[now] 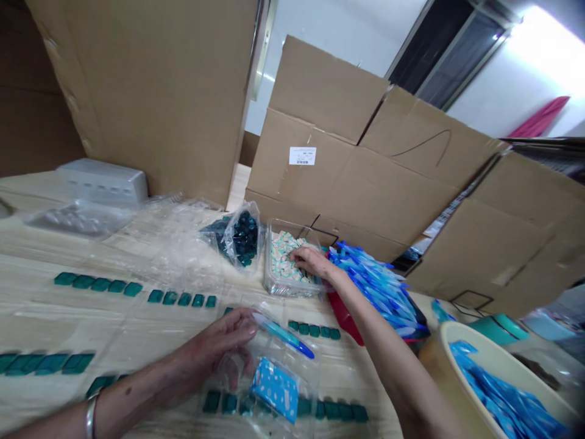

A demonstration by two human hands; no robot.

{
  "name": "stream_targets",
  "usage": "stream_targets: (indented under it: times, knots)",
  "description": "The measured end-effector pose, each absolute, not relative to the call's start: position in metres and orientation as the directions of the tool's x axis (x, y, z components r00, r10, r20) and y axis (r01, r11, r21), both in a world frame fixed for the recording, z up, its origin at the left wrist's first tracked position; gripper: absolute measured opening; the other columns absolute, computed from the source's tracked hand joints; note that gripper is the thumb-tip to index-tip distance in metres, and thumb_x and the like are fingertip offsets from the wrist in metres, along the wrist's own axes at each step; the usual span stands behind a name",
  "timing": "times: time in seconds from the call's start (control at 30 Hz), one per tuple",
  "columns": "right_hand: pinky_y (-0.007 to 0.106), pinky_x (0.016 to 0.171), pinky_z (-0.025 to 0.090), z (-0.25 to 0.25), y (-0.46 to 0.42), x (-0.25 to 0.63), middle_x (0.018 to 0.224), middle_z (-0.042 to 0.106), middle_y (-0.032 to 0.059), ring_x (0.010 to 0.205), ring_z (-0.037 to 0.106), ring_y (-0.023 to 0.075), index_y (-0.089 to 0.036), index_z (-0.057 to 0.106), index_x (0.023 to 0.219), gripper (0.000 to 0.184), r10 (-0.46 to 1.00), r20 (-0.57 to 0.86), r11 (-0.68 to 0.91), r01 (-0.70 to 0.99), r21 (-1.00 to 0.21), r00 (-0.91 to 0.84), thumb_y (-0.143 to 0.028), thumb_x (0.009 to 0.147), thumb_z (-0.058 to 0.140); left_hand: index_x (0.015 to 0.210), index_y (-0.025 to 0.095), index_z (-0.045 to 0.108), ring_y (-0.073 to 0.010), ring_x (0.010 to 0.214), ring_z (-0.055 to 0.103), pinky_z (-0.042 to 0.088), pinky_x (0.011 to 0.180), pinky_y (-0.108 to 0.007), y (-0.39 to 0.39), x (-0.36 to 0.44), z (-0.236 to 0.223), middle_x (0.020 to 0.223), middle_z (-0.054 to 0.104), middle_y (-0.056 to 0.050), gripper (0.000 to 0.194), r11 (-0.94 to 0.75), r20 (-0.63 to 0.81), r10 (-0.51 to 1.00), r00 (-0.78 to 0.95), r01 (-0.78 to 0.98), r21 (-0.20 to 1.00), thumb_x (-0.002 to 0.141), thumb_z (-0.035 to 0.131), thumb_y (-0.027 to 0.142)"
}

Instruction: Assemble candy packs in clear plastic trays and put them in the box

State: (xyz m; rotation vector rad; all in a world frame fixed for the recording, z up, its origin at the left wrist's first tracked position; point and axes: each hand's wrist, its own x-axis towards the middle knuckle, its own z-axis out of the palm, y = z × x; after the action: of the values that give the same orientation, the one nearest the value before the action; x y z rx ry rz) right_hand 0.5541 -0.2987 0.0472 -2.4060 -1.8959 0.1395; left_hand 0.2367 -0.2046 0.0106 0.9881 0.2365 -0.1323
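Observation:
My left hand (235, 332) is closed on the edge of a clear plastic tray (313, 375), held tilted above the table. In that tray lie a pen-shaped stick (283, 335), teal with a dark blue end, and a blue packet (275, 387) with white dots. Farther off, my right hand (313, 261) reaches into a clear plastic box (290, 286) of small white-and-teal pieces (284, 250). Its fingers are bent down among the pieces, and whatever is between the fingertips is hidden.
Rows of teal blocks (100, 285) lie across the table. A bag of dark teal blocks (244, 238) stands left of the box. Blue sticks (372, 283) fill a red tray (345, 320). At right is a cream bucket (450, 366) with blue packets. Cardboard (338, 164) stands behind.

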Motion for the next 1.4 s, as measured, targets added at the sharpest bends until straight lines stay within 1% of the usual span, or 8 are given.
stream_targets:
  times: [0.23, 0.47, 0.63, 0.7, 0.9, 1.07, 1.27, 1.4]
  knots:
    - [0.022, 0.071, 0.039, 0.042, -0.296, 0.557, 0.086, 0.061, 0.0057, 0.080, 0.053, 0.0149, -0.015, 0.062, 0.077, 0.009, 0.985, -0.043, -0.168, 0.983, -0.071, 0.166, -0.008, 0.072, 0.059, 0.108, 0.022, 0.049, -0.0117, 0.055, 0.056, 0.041, 0.035, -0.017, -0.204, 0.237, 0.008, 0.074, 0.049, 0.000, 0.034, 0.544, -0.248, -0.023, 0.968, 0.220, 0.809, 0.080, 0.056, 0.040]
    - [0.020, 0.063, 0.036, 0.080, -0.306, 0.565, 0.071, 0.060, 0.0028, 0.067, 0.052, 0.0123, -0.013, 0.063, 0.073, 0.009, 0.981, 0.045, -0.181, 0.975, -0.130, 0.188, -0.011, 0.075, 0.055, 0.108, 0.021, 0.051, -0.0117, 0.056, 0.057, 0.040, 0.035, -0.015, -0.205, 0.236, 0.005, 0.077, 0.053, -0.003, 0.034, 0.561, -0.231, -0.027, 0.973, 0.206, 0.802, 0.080, 0.057, 0.039]
    - [0.020, 0.063, 0.036, 0.086, -0.304, 0.573, 0.072, 0.063, 0.0031, 0.070, 0.054, 0.0127, -0.014, 0.065, 0.070, 0.009, 0.978, -0.145, -0.169, 0.980, -0.109, 0.153, -0.011, 0.072, 0.057, 0.110, 0.022, 0.050, -0.0119, 0.055, 0.057, 0.040, 0.035, -0.015, -0.205, 0.236, 0.005, 0.075, 0.054, -0.003, 0.034, 0.559, -0.230, -0.037, 0.973, 0.211, 0.802, 0.081, 0.056, 0.039]
    - [0.020, 0.065, 0.036, 0.081, -0.301, 0.573, 0.076, 0.064, 0.0039, 0.073, 0.055, 0.0135, -0.014, 0.066, 0.070, 0.007, 0.971, -0.174, -0.180, 0.979, -0.095, 0.161, -0.011, 0.071, 0.059, 0.111, 0.021, 0.049, -0.0117, 0.054, 0.056, 0.039, 0.034, -0.015, -0.205, 0.236, 0.006, 0.075, 0.054, -0.002, 0.036, 0.554, -0.252, -0.018, 0.968, 0.219, 0.803, 0.081, 0.056, 0.040]
    - [0.020, 0.065, 0.037, 0.068, -0.300, 0.568, 0.078, 0.065, 0.0035, 0.074, 0.056, 0.0136, -0.014, 0.066, 0.074, 0.007, 0.949, -0.151, -0.290, 0.955, -0.061, 0.278, -0.012, 0.070, 0.060, 0.114, 0.022, 0.047, -0.0115, 0.055, 0.057, 0.040, 0.034, -0.016, -0.206, 0.236, 0.010, 0.079, 0.053, -0.002, 0.040, 0.538, -0.256, -0.028, 0.966, 0.230, 0.810, 0.080, 0.057, 0.041]
    - [0.020, 0.061, 0.035, 0.064, -0.300, 0.563, 0.080, 0.065, 0.0034, 0.073, 0.055, 0.0139, -0.016, 0.065, 0.078, 0.010, 0.915, -0.168, -0.369, 0.929, 0.021, 0.368, -0.012, 0.070, 0.060, 0.112, 0.021, 0.047, -0.0113, 0.053, 0.056, 0.037, 0.032, -0.016, -0.209, 0.237, 0.016, 0.075, 0.051, 0.000, 0.041, 0.520, -0.291, 0.024, 0.956, 0.237, 0.820, 0.078, 0.059, 0.041]
    - [0.021, 0.065, 0.035, 0.065, -0.300, 0.556, 0.081, 0.063, 0.0046, 0.075, 0.053, 0.0142, -0.015, 0.062, 0.069, 0.007, 0.921, -0.153, -0.355, 0.934, 0.047, 0.358, -0.009, 0.069, 0.059, 0.107, 0.020, 0.050, -0.0110, 0.053, 0.056, 0.038, 0.032, -0.015, -0.207, 0.237, 0.012, 0.075, 0.052, -0.001, 0.036, 0.533, -0.260, 0.016, 0.965, 0.212, 0.819, 0.078, 0.059, 0.041]
    - [0.020, 0.064, 0.034, 0.061, -0.306, 0.554, 0.077, 0.062, 0.0036, 0.071, 0.052, 0.0128, -0.015, 0.061, 0.073, 0.006, 0.940, -0.111, -0.322, 0.946, 0.035, 0.324, -0.010, 0.073, 0.058, 0.108, 0.021, 0.050, -0.0120, 0.055, 0.058, 0.042, 0.034, -0.017, -0.205, 0.237, 0.007, 0.077, 0.054, -0.002, 0.034, 0.539, -0.228, -0.035, 0.973, 0.211, 0.815, 0.080, 0.057, 0.040]
